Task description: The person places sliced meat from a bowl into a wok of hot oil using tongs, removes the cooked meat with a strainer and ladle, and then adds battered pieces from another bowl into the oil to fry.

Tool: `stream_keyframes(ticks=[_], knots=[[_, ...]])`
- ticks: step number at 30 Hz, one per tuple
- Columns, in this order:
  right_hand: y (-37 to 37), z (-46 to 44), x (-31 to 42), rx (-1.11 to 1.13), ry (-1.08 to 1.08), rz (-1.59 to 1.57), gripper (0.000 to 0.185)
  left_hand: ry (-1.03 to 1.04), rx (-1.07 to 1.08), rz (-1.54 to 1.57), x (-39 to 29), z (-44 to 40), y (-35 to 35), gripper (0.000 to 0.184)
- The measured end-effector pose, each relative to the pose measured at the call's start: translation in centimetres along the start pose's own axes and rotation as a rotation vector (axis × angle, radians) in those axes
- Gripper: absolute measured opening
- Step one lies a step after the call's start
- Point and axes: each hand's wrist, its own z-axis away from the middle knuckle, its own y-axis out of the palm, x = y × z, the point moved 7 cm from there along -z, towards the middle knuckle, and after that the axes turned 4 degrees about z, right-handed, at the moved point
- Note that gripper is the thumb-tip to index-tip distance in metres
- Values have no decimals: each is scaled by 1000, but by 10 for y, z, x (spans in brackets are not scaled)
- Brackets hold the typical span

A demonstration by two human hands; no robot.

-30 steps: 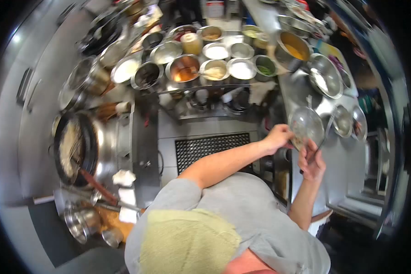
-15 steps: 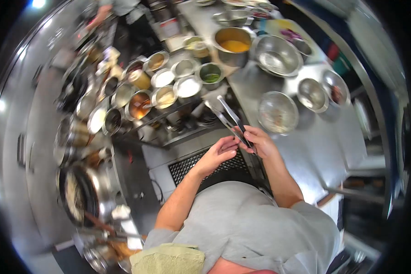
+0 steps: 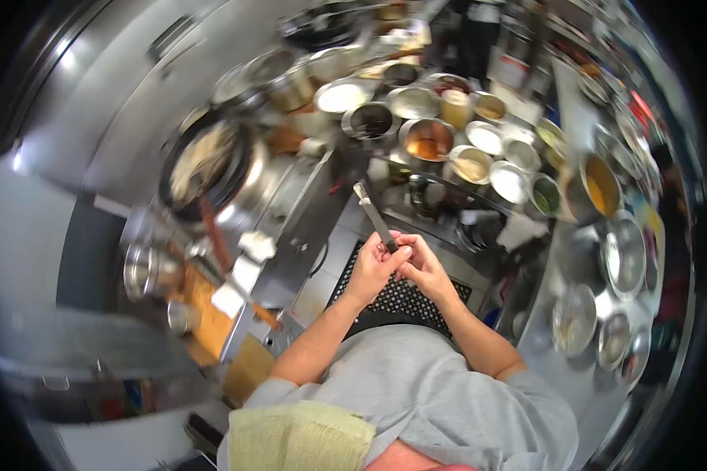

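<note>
Kitchen tongs (image 3: 377,220) with metal tips and dark handles point up and away from me in front of my waist. Their two arms lie pressed together. My left hand (image 3: 374,265) is closed around the handle end, thumb across it. From the other side my right hand (image 3: 424,267) grips the same end, its fingertips meeting those of the left. The lowest part of the handles is hidden by my fingers.
Left of me, a large dark pan (image 3: 204,169) with a wooden-handled tool stands on the range. Ahead are several sauce containers, among them an orange sauce pot (image 3: 426,141). Metal bowls (image 3: 573,320) line the right counter. A perforated black mat (image 3: 397,289) covers the floor.
My view has turned left, so the counters shifted right. The tongs' arms have come together, and my left hand, apart from them before, now holds the handle end too.
</note>
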Motion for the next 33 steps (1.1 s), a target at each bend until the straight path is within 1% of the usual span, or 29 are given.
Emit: stream_keyframes(ticks=[1,3,4,5,6,7,8,9,10,11,13,14,15,17,19,21,22,23,24,25,26,27,28,29,30,33], knots=[[24,-13,2,78,-54,17,51,104,-52,-29,-17,10,-20,31],[54,-26,-5,225,121,136,58,319,-195,-109,-61,34,-67,31],[60,-33,-10,250,135,153,64,288,-272,-97,-84,52,-93,31],[64,-39,-17,247,176,154,67,325,-361,5,-108,74,-120,29],[58,-43,-33,255,226,179,66,409,-469,-42,-124,99,-161,29],[50,-45,-47,248,304,238,62,459,-701,-107,-150,132,-187,25],[36,-45,-66,234,351,313,57,481,-915,-247,-172,165,-219,25],[29,-44,-76,210,410,330,49,465,-1147,-375,-193,203,-247,25],[23,-42,-82,213,432,402,45,211,-1402,-611,-207,246,-274,45],[15,-41,-87,202,450,474,40,178,-1481,-891,-210,285,-321,56],[-6,-38,-107,219,554,536,36,-170,-1621,-1117,-227,327,-341,61],[-12,-35,-117,179,599,551,33,-405,-1585,-1173,-218,342,-396,59],[-12,-39,-120,206,587,575,30,-651,-1566,-1214,-196,365,-444,58],[5,-56,-111,260,575,607,28,-869,-1451,-1239,-186,366,-479,54],[6,-78,-113,302,534,668,27,-921,-1412,-1314,-179,360,-507,47],[17,-102,-95,307,452,684,29,-987,-1339,-1286,-172,358,-536,45],[15,-113,-89,336,421,771,31,-1058,-1288,-1246,-173,350,-539,43],[21,-121,-71,301,373,755,31,-1130,-1239,-1210,-175,343,-538,42],[13,-126,-70,280,365,700,31,-1078,-1283,-1180,-175,341,-541,39],[9,-130,-60,300,423,750,32,-1054,-1330,-1155,-168,348,-562,32],[0,-133,-56,279,432,759,31,-1051,-1313,-1126,-165,351,-569,28],[-11,-135,-53,266,440,768,31,-1063,-1257,-1294,-164,361,-585,30],[-25,-136,-50,256,454,778,31,-1069,-1203,-1456,-171,346,-579,32],[-37,-137,-49,256,470,785,30,-1004,-1217,-1530,-176,339,-569,34],[-49,-141,-47,263,482,792,30,-936,-1237,-1596,-192,319,-518,35],[-104,-164,-18,184,435,739,28,-663,-1289,-1594,-216,275,-442,35]])
